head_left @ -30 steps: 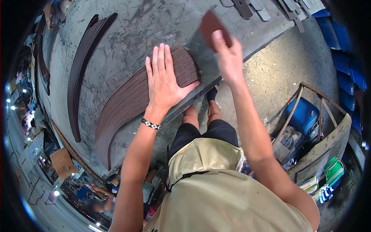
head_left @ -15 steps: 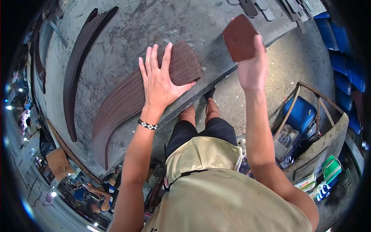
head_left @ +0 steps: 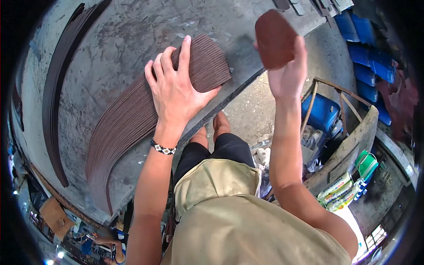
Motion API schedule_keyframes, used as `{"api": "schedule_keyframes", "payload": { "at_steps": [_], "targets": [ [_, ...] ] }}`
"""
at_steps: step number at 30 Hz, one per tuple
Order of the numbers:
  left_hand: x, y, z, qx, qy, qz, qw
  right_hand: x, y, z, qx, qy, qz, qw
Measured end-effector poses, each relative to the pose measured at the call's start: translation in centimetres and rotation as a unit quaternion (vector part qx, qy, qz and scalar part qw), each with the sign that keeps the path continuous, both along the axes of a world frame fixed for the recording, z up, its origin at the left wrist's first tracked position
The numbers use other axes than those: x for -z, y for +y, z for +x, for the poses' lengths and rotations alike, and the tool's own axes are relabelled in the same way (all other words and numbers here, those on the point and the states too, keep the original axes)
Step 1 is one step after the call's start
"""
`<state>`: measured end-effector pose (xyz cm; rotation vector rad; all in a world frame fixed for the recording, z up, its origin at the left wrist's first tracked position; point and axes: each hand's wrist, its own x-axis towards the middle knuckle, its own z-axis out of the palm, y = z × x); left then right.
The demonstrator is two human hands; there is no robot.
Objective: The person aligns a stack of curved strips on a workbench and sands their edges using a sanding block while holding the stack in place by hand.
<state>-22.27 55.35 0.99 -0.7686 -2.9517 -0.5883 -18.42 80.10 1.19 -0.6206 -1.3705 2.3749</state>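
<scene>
A long curved row of thin, overlapping brown strips or sheets [head_left: 119,115] lies fanned out on the grey worktable [head_left: 117,46]. Over the wide upper end of the row rests my left hand [head_left: 174,92], its fingers spread and slightly bent, its thumb at the near edge. My right hand [head_left: 288,78] is raised beyond the table's near edge. It grips a flat reddish-brown leather-like piece [head_left: 274,40] with a rounded end, the thumb along one side and the other fingers mostly hidden behind it.
Another curved dark row [head_left: 55,92] lies farther left on the table. Several grey flat pieces [head_left: 298,6] lie at its top right corner. A blue container [head_left: 321,107] stands beside a wooden frame on the floor at right, near packets [head_left: 340,192] and a green item [head_left: 365,164]. People show at lower left.
The view has shifted, so the table and rows appear farther left. My left hand's fingers are more bent on the row. My right hand still holds the brown piece, now tilted differently.
</scene>
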Motion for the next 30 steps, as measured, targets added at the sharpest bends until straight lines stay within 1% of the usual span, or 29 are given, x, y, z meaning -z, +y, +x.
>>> {"api": "schedule_keyframes", "payload": {
  "at_steps": [1,2,3,4,6,7,8,10,11,12,13,14,15,16,18,19,20,22,23,26,27,28,30],
  "targets": [
    [0.0,0.0,0.0,0.0,0.002,-0.001,1.0,0.4,-0.2,-0.4,-0.007,-0.015,0.107,0.994],
    [0.0,-0.1,0.0,0.0,0.002,-0.003,1.0,0.5,-0.9,-0.1,-0.042,-0.021,0.225,0.973],
    [0.1,0.0,0.1,-0.006,0.002,0.012,1.0,1.1,-1.9,-0.1,-0.094,-0.001,0.379,0.92],
    [0.3,0.0,0.1,-0.012,0.002,0.025,1.0,1.4,-3.1,-0.3,-0.145,0.017,0.521,0.841],
    [0.7,0.1,-0.1,-0.018,0.011,0.033,0.999,1.8,-7.0,0.2,-0.179,-0.01,0.667,0.723],
    [0.9,0.1,-0.1,-0.018,0.017,0.026,0.999,2.4,-7.3,-0.1,-0.165,0.009,0.66,0.733],
    [0.9,0.1,0.0,-0.019,0.023,0.018,0.999,2.4,-7.1,-0.1,-0.169,0.008,0.662,0.73],
    [0.4,0.0,0.2,-0.019,-0.004,0.026,0.999,1.9,-6.3,-0.3,-0.175,0.008,0.668,0.723],
    [0.1,-0.1,0.1,-0.019,-0.008,0.027,0.999,1.5,-6.7,-0.1,-0.159,0.048,0.694,0.701],
    [0.3,-0.1,0.0,-0.02,-0.013,0.028,0.999,0.7,-7.1,0.5,-0.212,0.051,0.708,0.671],
    [0.7,-0.3,0.0,-0.016,-0.003,-0.01,1.0,1.0,-6.8,1.1,-0.244,0.074,0.714,0.652],
    [0.8,-0.2,0.0,-0.018,-0.009,-0.004,1.0,1.3,-6.1,1.7,-0.275,0.098,0.718,0.632],
    [0.5,0.0,-0.1,-0.022,-0.014,0.002,1.0,1.9,-3.9,1.4,-0.29,0.11,0.714,0.628],
    [0.3,0.1,0.0,-0.028,-0.019,0.009,0.999,2.4,-1.7,0.6,-0.273,0.1,0.726,0.624],
    [0.2,0.0,0.1,-0.028,-0.026,-0.003,0.999,3.8,2.8,-0.8,-0.206,0.022,0.763,0.612],
    [0.0,-0.1,0.1,-0.027,-0.03,-0.006,0.999,2.8,2.5,-1.7,-0.182,0.042,0.761,0.621],
    [0.1,0.1,-0.1,-0.028,-0.028,-0.009,0.999,2.1,0.9,-1.4,-0.187,0.072,0.741,0.641],
    [-0.1,0.2,-0.1,-0.026,-0.035,0.005,0.999,0.4,-3.9,-0.3,-0.272,0.152,0.709,0.632],
    [0.1,0.3,-0.1,-0.029,-0.03,0.003,0.999,0.2,-4.6,0.5,-0.359,0.144,0.666,0.638],
    [0.2,0.4,0.0,-0.027,-0.026,-0.004,0.999,4.2,1.4,-1.4,-0.312,0.19,0.707,0.606],
    [0.1,0.2,-0.1,-0.025,-0.022,-0.01,0.999,5.7,4.2,-2.9,-0.266,0.16,0.725,0.614],
    [0.0,0.1,0.0,-0.026,-0.024,-0.014,0.999,4.7,4.8,-3.7,-0.222,0.134,0.74,0.621],
    [0.2,0.4,-0.1,-0.031,-0.02,-0.015,0.999,3.2,1.3,-3.9,-0.185,0.198,0.715,0.645]
  ]
}}
